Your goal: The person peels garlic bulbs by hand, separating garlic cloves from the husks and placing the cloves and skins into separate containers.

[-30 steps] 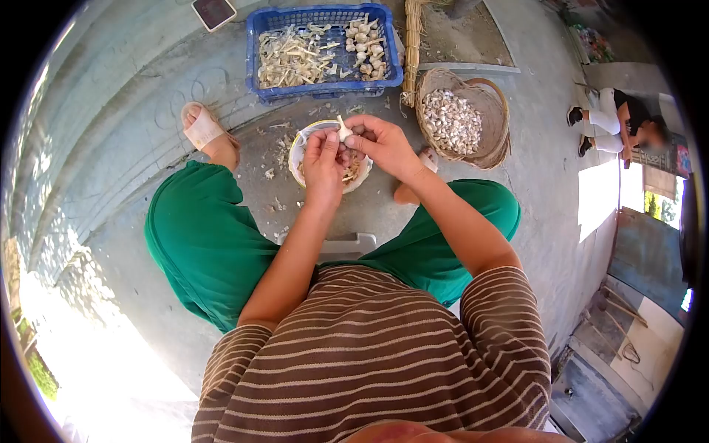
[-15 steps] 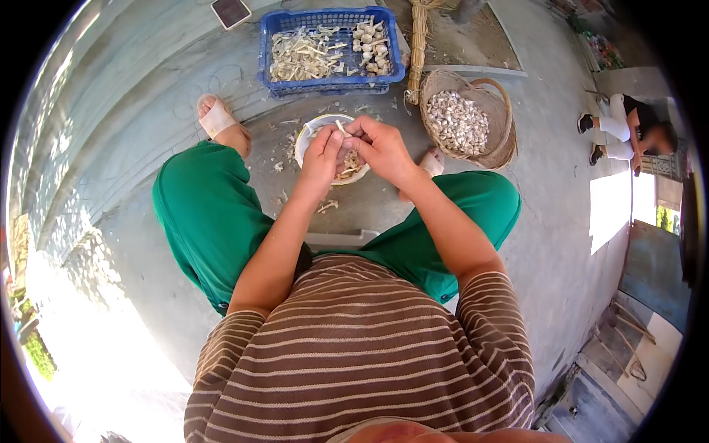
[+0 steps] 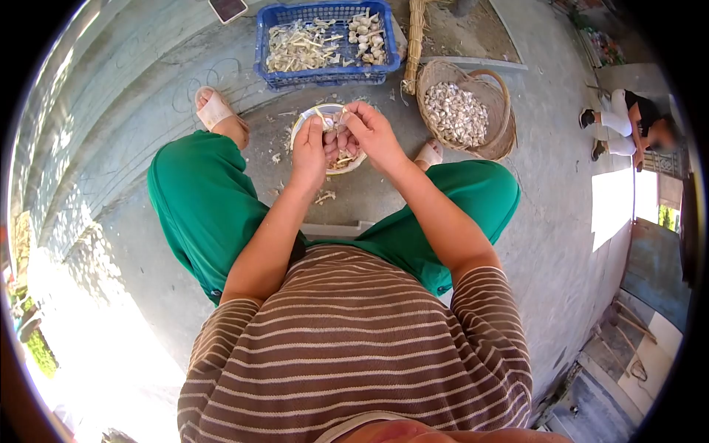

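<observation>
My left hand (image 3: 310, 153) is closed on a pale garlic stem, which sticks up past the thumb. Beside it, my right hand (image 3: 371, 136) pinches a small pale garlic piece between thumb and forefinger. Both hands are over a white bowl (image 3: 357, 164) with garlic bits and stems in it. Ahead is a blue plastic crate (image 3: 325, 76) with dry stems and skins on its left side and garlic bulbs on its right. A wicker basket (image 3: 505, 131) to the right holds many loose garlic cloves.
A straw bundle (image 3: 414, 46) lies between crate and basket. A dark flat device (image 3: 228, 9) is on the floor at the top. Garlic scraps lie around the bowl. Another person (image 3: 641, 122) sits at the far right. My feet flank the bowl.
My hands have moved slightly apart, with the pale stem now upright at my left thumb. The whole view has shifted slightly.
</observation>
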Demonstrator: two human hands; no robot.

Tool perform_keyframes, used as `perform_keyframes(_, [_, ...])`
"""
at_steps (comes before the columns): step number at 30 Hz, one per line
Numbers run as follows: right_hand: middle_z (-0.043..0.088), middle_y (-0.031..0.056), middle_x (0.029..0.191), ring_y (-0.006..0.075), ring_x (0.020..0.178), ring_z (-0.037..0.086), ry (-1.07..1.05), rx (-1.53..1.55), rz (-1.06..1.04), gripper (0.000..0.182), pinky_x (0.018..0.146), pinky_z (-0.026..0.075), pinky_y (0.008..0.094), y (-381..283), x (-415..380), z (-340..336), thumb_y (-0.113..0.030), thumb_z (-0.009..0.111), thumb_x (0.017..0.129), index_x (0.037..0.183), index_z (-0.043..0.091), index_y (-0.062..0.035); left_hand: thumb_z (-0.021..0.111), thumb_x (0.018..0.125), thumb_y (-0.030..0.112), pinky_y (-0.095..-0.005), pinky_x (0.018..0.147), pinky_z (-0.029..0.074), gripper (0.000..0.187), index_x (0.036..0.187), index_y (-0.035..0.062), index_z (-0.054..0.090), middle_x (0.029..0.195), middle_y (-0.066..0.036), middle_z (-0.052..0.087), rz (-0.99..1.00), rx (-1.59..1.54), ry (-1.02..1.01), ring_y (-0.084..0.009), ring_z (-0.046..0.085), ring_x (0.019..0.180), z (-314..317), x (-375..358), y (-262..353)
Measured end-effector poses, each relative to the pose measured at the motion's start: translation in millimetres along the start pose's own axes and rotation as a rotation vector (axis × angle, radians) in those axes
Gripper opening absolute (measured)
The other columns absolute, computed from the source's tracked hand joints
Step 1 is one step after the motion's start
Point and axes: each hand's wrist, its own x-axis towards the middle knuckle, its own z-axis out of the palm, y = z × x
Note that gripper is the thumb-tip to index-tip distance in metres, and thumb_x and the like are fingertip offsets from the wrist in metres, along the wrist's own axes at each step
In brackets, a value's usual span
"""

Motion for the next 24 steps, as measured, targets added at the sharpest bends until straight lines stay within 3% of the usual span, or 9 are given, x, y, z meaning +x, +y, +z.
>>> perform_keyframes(3, [0.054,0.0034,0.066,0.0077,0.050,0.048,0.024,0.204,0.065,0.011,0.044,0.037,0.0198,1.0,0.0,-0.2,-0.015,0.048,0.092,0.093,0.050,-0.0043,0.035,0.099,0.023,-0.0190,0.046,0.029,0.023,0.101,0.0053,0.050,0.069,0.000,0.044,0.054,-0.025,-0.007,-0.0062,0.037,0.055,5.0,0.5,2.6])
perform_keyframes(7, [0.054,0.0019,0.066,0.0074,0.053,0.049,-0.001,0.095,0.085,0.012,0.045,0.037,0.0192,5.0,2.3,-3.8,-0.016,0.053,0.090,0.090,0.050,-0.0047,0.037,0.099,0.021,-0.0188,0.046,0.029,0.022,0.104,0.0049,0.050,0.071,0.000,0.046,0.131,0.005,-0.028,-0.0056,0.036,0.055,5.7,2.1,1.7])
perform_keyframes(9, [0.053,0.0021,0.064,0.0083,0.055,0.050,0.014,-0.483,-0.149,0.016,0.047,0.038,0.0224,4.9,2.6,-0.6,-0.017,0.058,0.087,0.087,0.050,-0.0043,0.039,0.098,0.021,-0.0187,0.046,0.028,0.021,0.104,0.0053,0.051,0.071,0.001,0.045,0.141,0.045,-0.058,-0.0045,0.035,0.055,3.4,1.8,2.7])
perform_keyframes(10, [0.053,0.0021,0.064,0.0083,0.055,0.050,0.014,-0.484,-0.147,0.016,0.047,0.038,0.0224,3.1,1.5,0.6,-0.017,0.058,0.087,0.087,0.050,-0.0043,0.041,0.098,0.022,-0.0186,0.046,0.028,0.020,0.103,0.0058,0.052,0.071,0.002,0.045,0.150,0.085,-0.088,-0.0034,0.034,0.055,3.0,0.9,3.9])
perform_keyframes(12, [0.057,0.0129,0.069,0.0237,0.062,0.058,0.050,-0.750,-0.211,0.020,0.058,0.045,0.0357,-1.3,-0.1,3.1,-0.018,0.060,0.085,0.084,0.050,-0.0011,0.042,0.098,0.022,-0.0180,0.046,0.027,0.020,0.102,0.0062,0.053,0.070,0.004,0.044,0.136,0.104,-0.068,-0.0024,0.033,0.055,2.0,-0.4,5.2])
perform_keyframes(18, [0.058,0.0166,0.070,0.0311,0.064,0.058,0.003,-0.783,-0.265,0.023,0.060,0.045,0.0372,-0.1,1.2,3.6,-0.021,0.059,0.086,0.082,0.048,-0.0004,0.045,0.097,0.024,-0.0161,0.046,0.024,0.018,0.098,0.0078,0.054,0.068,0.006,0.042,0.212,0.262,-0.087,-0.0004,0.031,0.055,-0.3,1.5,11.8])
perform_keyframes(22, [0.056,0.0130,0.067,0.0225,0.057,0.053,-0.051,-0.785,-0.294,0.021,0.054,0.043,0.0333,12.4,6.7,-0.4,-0.020,0.056,0.089,0.086,0.048,-0.0007,0.043,0.097,0.024,-0.0157,0.046,0.024,0.018,0.096,0.0086,0.052,0.068,0.006,0.042,0.201,0.239,-0.106,-0.0004,0.030,0.054,-1.2,1.5,11.7])
perform_keyframes(24, [0.054,0.0113,0.064,0.0181,0.055,0.051,-0.047,-0.734,-0.408,0.023,0.052,0.042,0.0318,19.0,8.3,1.8,-0.021,0.053,0.092,0.089,0.047,0.0001,0.043,0.097,0.025,-0.0157,0.046,0.024,0.019,0.097,0.0087,0.052,0.068,0.006,0.041,0.180,0.194,-0.107,-0.0006,0.030,0.054,-2.4,1.7,8.4])
